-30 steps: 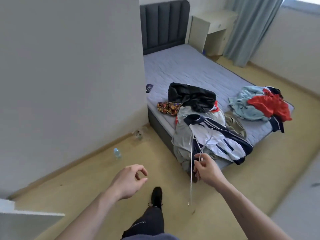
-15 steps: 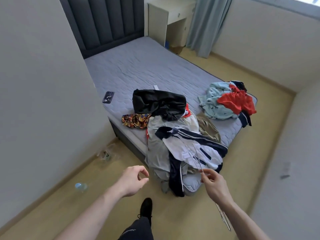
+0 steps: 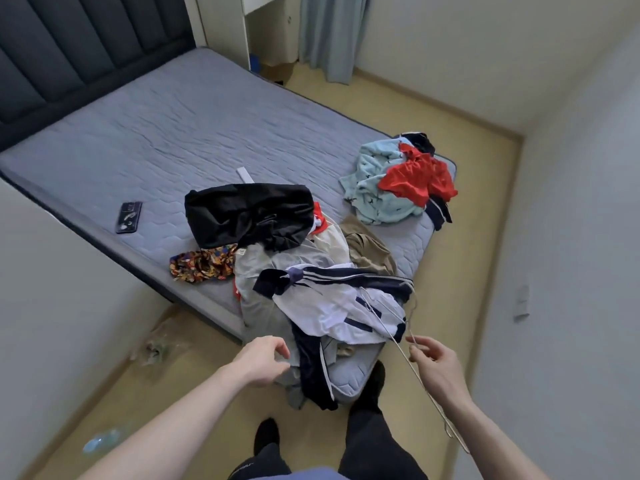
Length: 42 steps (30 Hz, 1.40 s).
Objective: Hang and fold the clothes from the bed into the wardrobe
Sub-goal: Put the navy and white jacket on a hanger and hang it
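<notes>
Both hands reach over the bed's (image 3: 194, 133) near corner: right hand (image 3: 434, 367) pinches a wire hanger (image 3: 391, 336), left hand (image 3: 261, 360) hovers loosely curled, empty, just beside the heaped clothes (image 3: 322, 299).

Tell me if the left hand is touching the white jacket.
Apart. The head view shows the left hand hovering empty, with dark fabric between it and the white jacket.

Open mattress (image 3: 194, 133) upper left of frame; clothes pile (image 3: 311, 289) crowds bed's near corner at centre, second heap (image 3: 398, 181) right; walls close both sides.
</notes>
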{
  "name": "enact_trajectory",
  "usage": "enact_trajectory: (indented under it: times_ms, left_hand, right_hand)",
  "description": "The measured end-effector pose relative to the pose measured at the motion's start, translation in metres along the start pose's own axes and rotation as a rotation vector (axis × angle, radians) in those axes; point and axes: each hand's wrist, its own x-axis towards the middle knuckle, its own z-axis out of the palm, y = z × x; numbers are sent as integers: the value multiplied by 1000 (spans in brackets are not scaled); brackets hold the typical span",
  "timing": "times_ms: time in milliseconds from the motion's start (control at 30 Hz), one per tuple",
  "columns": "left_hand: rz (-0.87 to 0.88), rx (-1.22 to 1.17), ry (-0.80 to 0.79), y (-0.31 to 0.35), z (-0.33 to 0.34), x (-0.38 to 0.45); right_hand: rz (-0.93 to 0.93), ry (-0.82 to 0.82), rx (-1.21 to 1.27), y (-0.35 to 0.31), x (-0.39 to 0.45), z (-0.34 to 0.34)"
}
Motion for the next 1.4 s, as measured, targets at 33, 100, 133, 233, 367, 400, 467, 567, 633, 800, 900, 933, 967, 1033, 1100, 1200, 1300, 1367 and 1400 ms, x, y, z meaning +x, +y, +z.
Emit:
enact_trajectory:
  times_ms: [33, 100, 133, 233, 367, 400, 467, 567, 633, 800, 900, 933, 967, 1033, 1100, 1200, 1300, 1367, 1400]
  left_hand:
    - [-9, 6, -4, 9, 1, 11]
    - [-34, 5, -4, 25, 4, 36]
    - [-53, -5, -3, 34, 6, 49]
    - [-123, -40, 4, 57, 13, 90]
    - [-265, -98, 12, 75, 16, 146]
    - [-301, -108, 17, 77, 16, 162]
    - [-354, -135, 36, 77, 14, 196]
    - [-407, -176, 102, 69, 10, 251]
    - [-453, -211, 146, 59, 7, 285]
    - [-546, -247, 145, 22, 9, 364]
    - [-548, -384, 178, 4, 16, 395]
    - [-540, -459, 207, 0, 21, 403]
    - [-523, -533, 249, 0, 23, 407]
    - [-446, -633, 388, 7, 23, 405]
    - [-342, -689, 531, 22, 11, 386]
    - [-183, -840, 620, 52, -23, 339]
    - [-64, -943, 637, 88, -59, 278]
    - [-13, -1016, 626, 112, -77, 235]
    - [15, -1047, 619, 123, -85, 213]
  right_hand:
    - [10, -9, 2, -1, 14, -3]
    - [16, -37, -14, -4, 45, -8]
    - [12, -52, -26, -7, 62, -12]
    - [0, -87, -47, -12, 119, -25]
    - [12, -151, -96, -11, 196, -37]
    - [10, -178, -119, -8, 214, -37]
    - [-11, -225, -164, -5, 247, -33]
    - [-37, -296, -209, 0, 289, -17]
    - [-47, -326, -223, 4, 312, -4]
    - [-40, -345, -196, 29, 355, 35]
    - [-30, -326, -146, 45, 365, 52]
    - [-28, -320, -135, 51, 367, 56]
    - [-24, -314, -124, 56, 367, 59]
    - [-15, -299, -110, 64, 364, 62]
    - [-8, -274, -98, 67, 352, 60]
    - [-29, -242, -72, 54, 327, 52]
    - [-44, -261, -49, 31, 300, 41]
    - [-71, -306, -45, 11, 277, 34]
    - [-98, -337, -43, -1, 263, 31]
